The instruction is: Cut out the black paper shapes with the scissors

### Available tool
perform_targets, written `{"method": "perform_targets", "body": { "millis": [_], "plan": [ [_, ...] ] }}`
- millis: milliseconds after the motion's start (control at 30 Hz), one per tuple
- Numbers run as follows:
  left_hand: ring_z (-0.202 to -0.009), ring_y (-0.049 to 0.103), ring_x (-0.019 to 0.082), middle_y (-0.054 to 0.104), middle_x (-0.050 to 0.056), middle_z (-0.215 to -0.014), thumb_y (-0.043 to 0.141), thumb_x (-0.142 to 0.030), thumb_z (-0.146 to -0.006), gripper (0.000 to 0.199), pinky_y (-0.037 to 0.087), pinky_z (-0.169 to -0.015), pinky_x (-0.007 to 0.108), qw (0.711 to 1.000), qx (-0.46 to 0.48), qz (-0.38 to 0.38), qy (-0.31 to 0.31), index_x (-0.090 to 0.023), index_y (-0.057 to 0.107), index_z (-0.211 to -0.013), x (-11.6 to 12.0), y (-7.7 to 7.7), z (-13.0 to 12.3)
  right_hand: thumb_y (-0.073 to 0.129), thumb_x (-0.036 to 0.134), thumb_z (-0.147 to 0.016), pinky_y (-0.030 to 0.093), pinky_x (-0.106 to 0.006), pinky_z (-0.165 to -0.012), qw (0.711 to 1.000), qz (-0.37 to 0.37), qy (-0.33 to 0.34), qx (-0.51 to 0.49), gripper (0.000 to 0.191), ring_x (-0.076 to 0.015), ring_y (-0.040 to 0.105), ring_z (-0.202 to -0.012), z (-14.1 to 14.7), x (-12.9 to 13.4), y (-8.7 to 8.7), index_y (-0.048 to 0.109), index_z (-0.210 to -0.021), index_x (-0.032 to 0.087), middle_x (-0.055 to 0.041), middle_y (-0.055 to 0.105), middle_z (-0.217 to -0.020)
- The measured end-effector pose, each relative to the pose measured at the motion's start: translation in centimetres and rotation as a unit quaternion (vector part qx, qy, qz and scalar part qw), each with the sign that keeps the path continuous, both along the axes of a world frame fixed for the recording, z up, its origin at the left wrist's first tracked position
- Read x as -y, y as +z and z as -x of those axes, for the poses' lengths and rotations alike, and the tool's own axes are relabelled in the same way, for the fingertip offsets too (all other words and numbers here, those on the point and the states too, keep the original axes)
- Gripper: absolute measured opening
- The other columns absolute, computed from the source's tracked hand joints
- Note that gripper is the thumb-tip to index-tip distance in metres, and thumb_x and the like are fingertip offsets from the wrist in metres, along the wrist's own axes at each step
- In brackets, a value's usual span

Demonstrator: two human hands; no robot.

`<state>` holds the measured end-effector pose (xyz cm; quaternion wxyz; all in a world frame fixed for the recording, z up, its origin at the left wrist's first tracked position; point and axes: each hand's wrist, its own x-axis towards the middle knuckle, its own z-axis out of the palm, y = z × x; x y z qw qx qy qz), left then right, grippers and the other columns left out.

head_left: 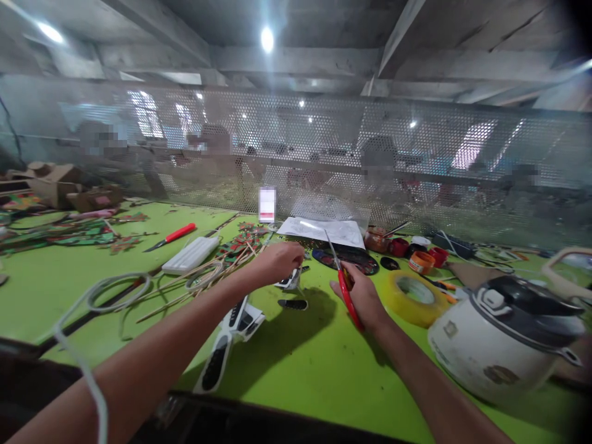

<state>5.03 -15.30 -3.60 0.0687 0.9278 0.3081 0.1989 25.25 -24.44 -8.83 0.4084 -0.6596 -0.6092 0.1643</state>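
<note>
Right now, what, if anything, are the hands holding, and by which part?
Right hand: scissors, by the red handles, blades pointing away. Left hand: at a small black-and-white piece; can't tell whether it's gripped.

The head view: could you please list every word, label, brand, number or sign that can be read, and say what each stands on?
No text can be read.
White rice cooker: marks on its side, too blurred.
Orange jar: marks too small and blurred.
Upright screen: pixelated.
Paper sheet: faint lines, no legible words.
</note>
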Motion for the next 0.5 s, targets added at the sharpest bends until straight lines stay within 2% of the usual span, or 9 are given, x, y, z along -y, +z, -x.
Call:
{"method": "perform_targets", "body": {
  "millis": [133, 267, 400, 500],
  "plan": [
    [-0.069, 0.064, 0.013, 0.068, 0.006, -0.080, 0.047, -0.011, -0.081, 0.007, 0.050, -0.062, 0.027, 0.981, 0.131, 0.144, 0.008, -0.016, 0.051, -0.078, 0.6, 0.7, -0.3, 0.065, 0.037, -0.086, 0.053, -0.036, -0.074, 1.000, 0.000, 0.001, 0.001, 0.042, -0.0165, 0.064, -0.075, -0.1, -0.1, -0.2, 0.056, -0.120, 0.015, -0.0022, 0.066, -0.088],
    [-0.084, 0.069, 0.015, 0.071, 0.012, -0.098, 0.043, -0.016, -0.089, 0.011, 0.056, -0.070, 0.031, 0.929, 0.244, 0.278, -0.029, -0.019, 0.039, -0.080, 2.1, 0.9, -0.7, 0.065, 0.036, -0.086, 0.053, -0.036, -0.073, 1.000, 0.007, -0.002, 0.010, 0.042, -0.0165, 0.064, -0.074, 0.0, -0.1, -0.6, 0.056, -0.121, 0.015, -0.0010, 0.066, -0.084],
    [-0.083, 0.070, 0.015, 0.072, 0.011, -0.088, 0.047, -0.014, -0.089, 0.015, 0.055, -0.081, 0.037, 0.868, 0.316, 0.381, -0.047, -0.019, 0.038, -0.079, 3.3, 0.4, -0.5, 0.066, 0.032, -0.086, 0.054, -0.036, -0.073, 1.000, 0.016, -0.010, 0.021, 0.043, -0.0172, 0.066, -0.077, 0.0, -0.3, -0.9, 0.054, -0.124, 0.015, -0.0025, 0.067, -0.091],
    [-0.076, 0.070, 0.016, 0.072, 0.008, -0.079, 0.051, -0.014, -0.087, 0.014, 0.056, -0.077, 0.039, 0.849, 0.310, 0.424, -0.052, -0.018, 0.041, -0.078, 4.1, -0.6, -0.2, 0.064, 0.031, -0.088, 0.055, -0.037, -0.077, 0.999, 0.019, -0.012, 0.037, 0.041, -0.0185, 0.066, -0.085, 0.2, -1.1, -0.6, 0.053, -0.125, 0.016, -0.0054, 0.067, -0.103]
  ]
}}
